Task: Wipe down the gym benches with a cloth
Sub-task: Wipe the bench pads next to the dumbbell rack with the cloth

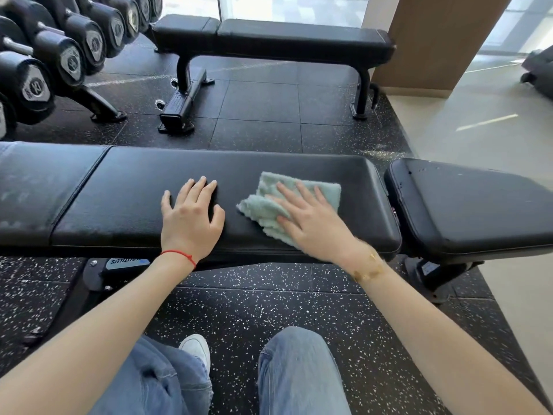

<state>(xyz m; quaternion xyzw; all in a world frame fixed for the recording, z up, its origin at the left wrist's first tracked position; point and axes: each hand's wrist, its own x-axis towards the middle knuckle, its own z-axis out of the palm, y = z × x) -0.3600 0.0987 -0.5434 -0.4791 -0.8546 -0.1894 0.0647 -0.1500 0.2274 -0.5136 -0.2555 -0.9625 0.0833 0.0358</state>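
A black padded gym bench [125, 181] runs across the view in front of me. A crumpled pale green cloth [270, 202] lies on its long pad, right of centre. My right hand [311, 220] presses flat on the cloth with straight, spread fingers. My left hand [191, 214] rests flat on the bare pad just left of the cloth, fingers straight. A separate seat pad [466, 205] of the same bench sits to the right. A second black bench [299, 37] stands farther back.
A rack of black dumbbells [59, 52] fills the upper left. The floor is black speckled rubber tile [257, 115], giving way to pale smooth floor [478, 124] on the right. A brown pillar [434, 40] stands behind the far bench. My knees and a white shoe [196, 348] are below.
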